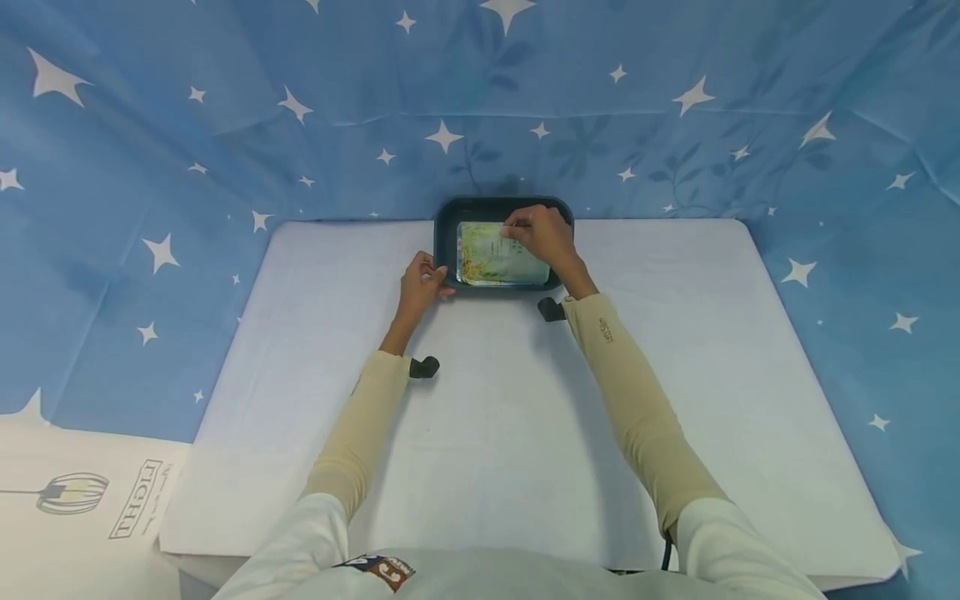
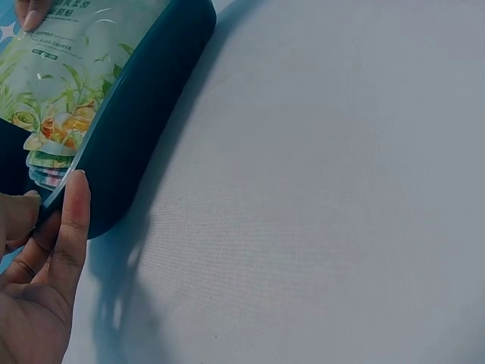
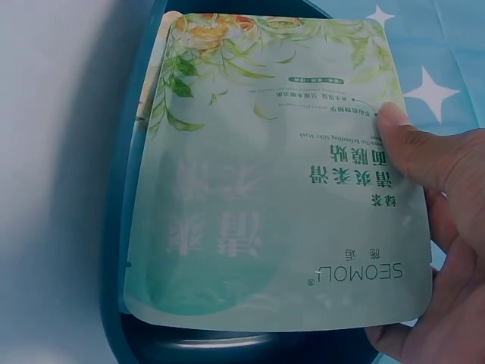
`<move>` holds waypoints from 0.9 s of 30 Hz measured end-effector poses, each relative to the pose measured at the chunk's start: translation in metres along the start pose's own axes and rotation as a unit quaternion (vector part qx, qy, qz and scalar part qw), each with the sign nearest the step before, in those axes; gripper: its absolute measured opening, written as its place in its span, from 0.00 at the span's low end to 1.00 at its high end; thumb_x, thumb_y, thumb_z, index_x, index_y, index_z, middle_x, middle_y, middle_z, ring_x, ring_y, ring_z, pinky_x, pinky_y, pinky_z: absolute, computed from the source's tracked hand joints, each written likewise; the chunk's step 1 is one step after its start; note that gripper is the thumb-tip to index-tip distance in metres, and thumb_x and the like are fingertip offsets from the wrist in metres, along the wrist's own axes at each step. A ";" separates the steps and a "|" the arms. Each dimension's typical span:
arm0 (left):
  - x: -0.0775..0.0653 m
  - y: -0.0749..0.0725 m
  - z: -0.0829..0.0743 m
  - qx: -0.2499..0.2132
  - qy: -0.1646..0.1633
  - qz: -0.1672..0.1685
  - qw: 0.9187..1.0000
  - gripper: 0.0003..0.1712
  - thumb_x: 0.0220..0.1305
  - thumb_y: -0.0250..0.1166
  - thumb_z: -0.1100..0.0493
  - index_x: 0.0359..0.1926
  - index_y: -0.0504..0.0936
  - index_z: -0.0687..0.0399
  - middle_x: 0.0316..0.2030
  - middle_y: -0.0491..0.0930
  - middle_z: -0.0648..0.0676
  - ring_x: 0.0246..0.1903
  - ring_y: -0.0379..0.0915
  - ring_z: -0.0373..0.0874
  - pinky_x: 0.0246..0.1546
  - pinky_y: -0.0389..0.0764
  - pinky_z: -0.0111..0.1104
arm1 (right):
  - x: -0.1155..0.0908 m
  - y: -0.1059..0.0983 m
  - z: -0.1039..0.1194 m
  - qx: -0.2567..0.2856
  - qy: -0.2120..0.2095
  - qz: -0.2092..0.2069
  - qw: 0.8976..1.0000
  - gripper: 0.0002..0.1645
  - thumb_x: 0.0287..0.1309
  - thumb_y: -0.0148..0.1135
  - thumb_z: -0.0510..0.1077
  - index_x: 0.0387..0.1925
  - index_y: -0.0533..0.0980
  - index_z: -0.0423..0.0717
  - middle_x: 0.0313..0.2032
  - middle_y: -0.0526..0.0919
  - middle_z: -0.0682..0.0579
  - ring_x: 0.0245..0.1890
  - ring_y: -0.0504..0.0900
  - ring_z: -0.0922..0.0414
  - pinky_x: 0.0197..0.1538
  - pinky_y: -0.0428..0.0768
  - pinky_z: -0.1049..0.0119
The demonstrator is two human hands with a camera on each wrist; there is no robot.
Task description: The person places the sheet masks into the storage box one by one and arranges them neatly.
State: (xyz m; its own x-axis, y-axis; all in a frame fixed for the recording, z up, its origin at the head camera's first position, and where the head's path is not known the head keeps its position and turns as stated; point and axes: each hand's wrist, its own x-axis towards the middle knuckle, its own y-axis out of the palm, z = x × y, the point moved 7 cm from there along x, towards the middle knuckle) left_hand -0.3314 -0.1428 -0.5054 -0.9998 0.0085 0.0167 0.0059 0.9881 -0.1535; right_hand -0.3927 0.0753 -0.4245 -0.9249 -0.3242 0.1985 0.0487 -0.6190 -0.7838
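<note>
A dark teal tray (image 1: 446, 237) with rounded corners stands at the table's far edge. In it lies a green sheet mask packet (image 3: 265, 212) with printed flowers, on top of several other packets (image 2: 47, 173) whose edges show in the left wrist view. My right hand (image 1: 546, 235) pinches this top packet by its far edge, thumb on the printed face and fingers behind. At the tray's near left corner, my left hand (image 1: 420, 285) holds the rim, with the thumb on the inner side and fingers against the outer wall (image 2: 144, 129).
A white-covered table (image 1: 487, 433) spreads out on both sides and in front of the tray. Behind it hangs a blue curtain (image 1: 337, 158) with white stars, right up against the far edge. Black wrist cameras (image 1: 424, 367) stick out from both sleeves.
</note>
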 end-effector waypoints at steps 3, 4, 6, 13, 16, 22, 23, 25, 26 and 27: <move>-0.001 0.000 -0.001 0.002 0.001 -0.003 1.000 0.17 0.69 0.57 0.68 0.44 0.59 0.77 0.27 0.67 0.58 0.33 0.82 0.69 0.40 0.90 0.53 | 0.001 0.002 -0.003 0.014 0.008 0.007 1.000 0.12 0.60 0.67 0.52 0.39 0.86 0.49 0.42 0.88 0.47 0.40 0.87 0.51 0.29 0.83 0.59; -0.001 0.000 -0.001 0.001 0.000 -0.003 1.000 0.16 0.69 0.57 0.68 0.44 0.59 0.77 0.27 0.67 0.58 0.33 0.82 0.69 0.40 0.90 0.53 | 0.002 0.003 -0.004 0.016 0.014 0.009 1.000 0.13 0.60 0.67 0.52 0.39 0.86 0.49 0.43 0.88 0.47 0.42 0.87 0.51 0.31 0.83 0.58; 0.000 0.001 0.000 -0.002 -0.002 -0.004 1.000 0.16 0.69 0.58 0.69 0.45 0.60 0.77 0.27 0.67 0.58 0.33 0.83 0.68 0.40 0.90 0.53 | 0.002 0.005 -0.007 0.016 0.027 0.014 0.999 0.13 0.60 0.67 0.53 0.39 0.85 0.49 0.44 0.88 0.47 0.44 0.86 0.51 0.31 0.83 0.57; 0.008 0.000 0.019 -0.006 -0.008 -0.012 1.000 0.16 0.69 0.59 0.67 0.46 0.61 0.75 0.26 0.66 0.54 0.33 0.83 0.68 0.38 0.92 0.48 | 0.002 0.015 -0.018 0.025 0.075 0.020 0.997 0.16 0.61 0.66 0.56 0.43 0.84 0.51 0.48 0.86 0.49 0.39 0.84 0.51 0.34 0.83 0.56; 0.011 -0.001 0.028 0.000 -0.002 -0.021 1.000 0.16 0.69 0.59 0.65 0.45 0.61 0.71 0.26 0.65 0.51 0.32 0.84 0.65 0.36 0.93 0.43 | 0.004 0.019 -0.019 0.032 0.072 0.015 0.997 0.17 0.61 0.66 0.54 0.46 0.83 0.49 0.49 0.85 0.48 0.40 0.83 0.50 0.44 0.85 0.52; 0.013 -0.001 0.031 -0.007 0.009 -0.030 1.000 0.12 0.69 0.59 0.67 0.41 0.61 0.64 0.26 0.65 0.51 0.27 0.85 0.56 0.32 0.93 0.39 | 0.007 0.027 -0.023 0.038 0.063 0.010 0.997 0.17 0.64 0.64 0.47 0.52 0.79 0.46 0.54 0.82 0.46 0.52 0.78 0.47 0.62 0.78 0.49; 0.013 -0.001 0.032 -0.008 0.006 -0.029 1.000 0.12 0.69 0.59 0.67 0.41 0.61 0.64 0.26 0.65 0.51 0.27 0.86 0.55 0.32 0.93 0.39 | 0.008 0.028 -0.024 0.035 0.066 0.011 0.997 0.17 0.64 0.64 0.46 0.52 0.79 0.46 0.54 0.82 0.46 0.54 0.76 0.46 0.63 0.77 0.48; 0.014 -0.002 0.032 -0.009 0.000 -0.027 1.000 0.13 0.69 0.59 0.67 0.41 0.61 0.64 0.26 0.65 0.51 0.27 0.86 0.56 0.33 0.93 0.39 | 0.008 0.030 -0.026 0.027 0.073 0.011 0.997 0.17 0.65 0.63 0.46 0.53 0.78 0.47 0.56 0.80 0.45 0.58 0.72 0.45 0.63 0.76 0.44; 0.014 -0.002 0.032 -0.009 -0.003 -0.025 1.000 0.13 0.69 0.59 0.66 0.42 0.62 0.65 0.26 0.66 0.51 0.28 0.86 0.57 0.34 0.93 0.40 | 0.008 0.031 -0.026 0.025 0.074 0.010 0.997 0.17 0.65 0.63 0.46 0.54 0.78 0.48 0.56 0.79 0.45 0.59 0.71 0.45 0.61 0.76 0.42; 0.014 -0.003 0.031 -0.012 -0.006 -0.023 1.000 0.13 0.69 0.59 0.66 0.43 0.62 0.67 0.26 0.66 0.51 0.29 0.86 0.59 0.35 0.93 0.41 | 0.008 0.032 -0.026 0.022 0.071 0.009 0.997 0.18 0.65 0.62 0.46 0.54 0.78 0.48 0.56 0.78 0.44 0.60 0.70 0.44 0.61 0.76 0.40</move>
State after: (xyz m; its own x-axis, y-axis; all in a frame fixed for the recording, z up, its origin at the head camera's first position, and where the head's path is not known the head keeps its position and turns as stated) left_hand -0.3456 -0.1504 -0.5357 -0.9992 -0.0392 0.0118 -0.0404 0.9909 -0.1286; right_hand -0.4088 0.0714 -0.4633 -0.9678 -0.2325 0.0962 0.0796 -0.6458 -0.7594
